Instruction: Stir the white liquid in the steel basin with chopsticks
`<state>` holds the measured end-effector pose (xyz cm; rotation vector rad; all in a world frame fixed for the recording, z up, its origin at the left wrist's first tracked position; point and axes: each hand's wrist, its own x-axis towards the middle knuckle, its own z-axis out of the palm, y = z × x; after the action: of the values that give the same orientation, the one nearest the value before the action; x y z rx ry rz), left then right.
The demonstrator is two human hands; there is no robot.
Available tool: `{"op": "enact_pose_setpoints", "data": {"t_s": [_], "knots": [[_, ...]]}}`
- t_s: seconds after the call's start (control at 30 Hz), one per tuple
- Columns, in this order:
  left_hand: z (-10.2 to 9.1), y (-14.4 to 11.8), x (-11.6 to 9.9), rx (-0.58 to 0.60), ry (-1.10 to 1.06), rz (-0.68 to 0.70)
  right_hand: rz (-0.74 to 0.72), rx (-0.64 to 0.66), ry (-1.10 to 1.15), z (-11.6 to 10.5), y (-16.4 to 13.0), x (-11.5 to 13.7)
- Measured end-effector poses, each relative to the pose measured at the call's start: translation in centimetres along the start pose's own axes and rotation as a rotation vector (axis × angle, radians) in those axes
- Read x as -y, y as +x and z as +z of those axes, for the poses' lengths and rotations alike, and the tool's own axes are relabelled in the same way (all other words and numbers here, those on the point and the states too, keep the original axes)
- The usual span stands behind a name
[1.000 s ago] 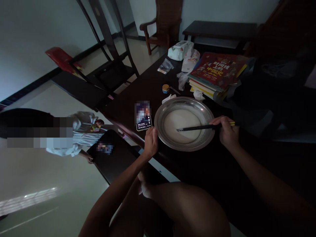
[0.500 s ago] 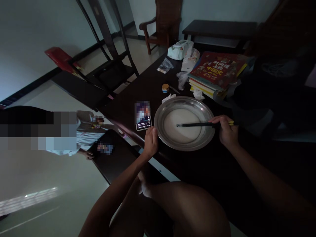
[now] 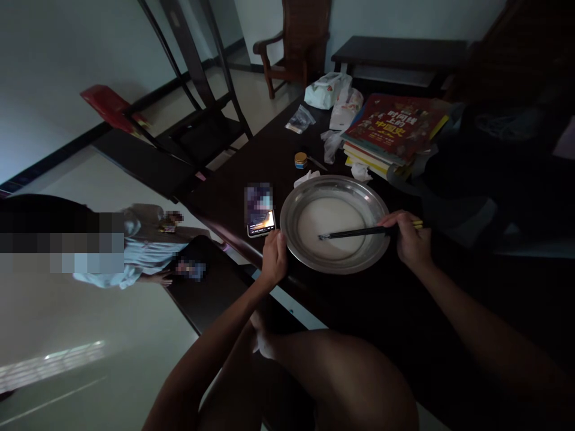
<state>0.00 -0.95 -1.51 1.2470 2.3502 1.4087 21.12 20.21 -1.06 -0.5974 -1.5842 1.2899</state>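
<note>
Dim light fills the room, and a dark wooden worktop [image 3: 251,179] carries a wide steel pan [image 3: 333,224] near its front edge. Thin pale batter [image 3: 330,230] covers the pan's flat bottom. The left hand [image 3: 274,258] rests at the near-left rim with fingers curled; whether they pinch the rim I cannot tell. The right hand [image 3: 409,239] has its fingers closed around dark chopsticks [image 3: 354,232], tips down in the batter. The pan looks light, stiff and slick — best taken by its rolled rim and kept level, since the liquid would slosh. A phone [image 3: 259,211] lies just beside the pan, a stack of books [image 3: 395,129] behind it. Shadow swallows the worktop's right side, and a small jar [image 3: 300,160] is hard to read.
</note>
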Motion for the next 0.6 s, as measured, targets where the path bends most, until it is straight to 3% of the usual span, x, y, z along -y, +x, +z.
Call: {"op": "enact_pose_setpoints", "data": {"t_s": [0.6], "knots": [[-0.13, -0.07, 0.11, 0.010, -0.008, -0.014, -0.006, -0.009, 0.009, 0.10, -0.09, -0.20]]}}
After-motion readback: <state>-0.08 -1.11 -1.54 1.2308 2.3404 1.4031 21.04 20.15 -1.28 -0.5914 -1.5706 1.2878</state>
